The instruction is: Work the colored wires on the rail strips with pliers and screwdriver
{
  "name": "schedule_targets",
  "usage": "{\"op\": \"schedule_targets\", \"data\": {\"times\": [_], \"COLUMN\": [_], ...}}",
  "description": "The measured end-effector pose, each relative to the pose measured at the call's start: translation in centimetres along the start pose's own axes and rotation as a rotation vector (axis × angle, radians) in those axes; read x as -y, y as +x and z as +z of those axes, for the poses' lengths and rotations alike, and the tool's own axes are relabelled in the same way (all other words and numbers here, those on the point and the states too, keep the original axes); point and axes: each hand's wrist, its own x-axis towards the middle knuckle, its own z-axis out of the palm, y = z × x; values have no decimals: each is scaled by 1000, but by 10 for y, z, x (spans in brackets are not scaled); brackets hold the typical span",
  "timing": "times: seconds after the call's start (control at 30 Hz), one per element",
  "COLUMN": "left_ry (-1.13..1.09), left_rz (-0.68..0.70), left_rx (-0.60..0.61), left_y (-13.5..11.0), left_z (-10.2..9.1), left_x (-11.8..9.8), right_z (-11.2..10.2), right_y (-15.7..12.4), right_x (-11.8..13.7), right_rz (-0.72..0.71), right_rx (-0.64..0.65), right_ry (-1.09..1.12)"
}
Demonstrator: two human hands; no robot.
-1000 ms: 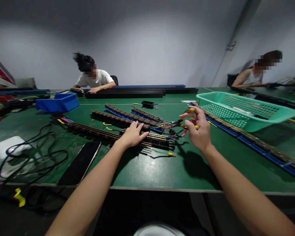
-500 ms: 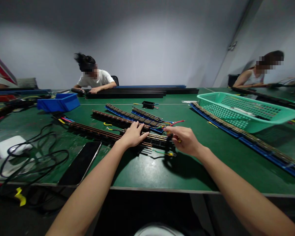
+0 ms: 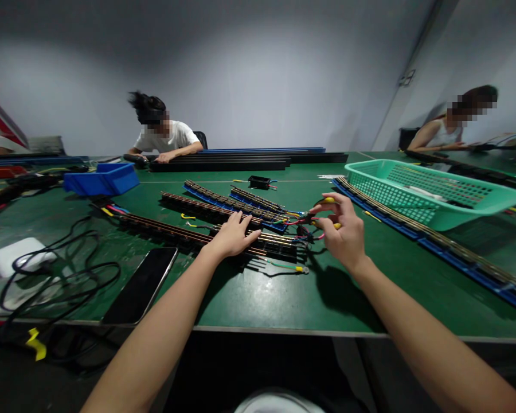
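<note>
My left hand (image 3: 232, 236) lies with spread fingers on top of black strips with copper-coloured bars (image 3: 184, 234), pressing them flat against the table. At the right ends of the strips, my right hand (image 3: 343, 234) holds small pliers (image 3: 329, 201) with yellow handles, which are spread apart. Their dark jaws point left, close to red and blue wire ends; whether they touch a wire I cannot tell. A green wire with a yellow sleeve and ring terminal (image 3: 300, 269) sticks out below. Behind my left hand lie shorter strips with blue bases (image 3: 223, 199).
A green mesh basket (image 3: 434, 215) and a long blue-based strip (image 3: 456, 261) are at the right. To the left are a phone (image 3: 140, 287), a white charger (image 3: 19, 255) with black cables and a blue bin (image 3: 102, 180). Two people work across the table (image 3: 258, 310).
My right hand has moved slightly right and up from the wire ends, and the pliers' handles now show spread apart. My left hand has stayed in place.
</note>
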Motion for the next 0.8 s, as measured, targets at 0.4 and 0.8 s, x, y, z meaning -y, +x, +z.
{"op": "schedule_targets", "data": {"times": [0.4,0.8], "left_ry": [12,26], "left_rz": [-6,-1], "left_rx": [1,5], "left_y": [0,0], "left_z": [1,1], "left_x": [0,-1], "right_z": [32,33], "right_y": [-21,-21], "right_x": [1,-10], "right_rz": [-140,-704], "right_rx": [185,482], "right_ry": [180,-147]}}
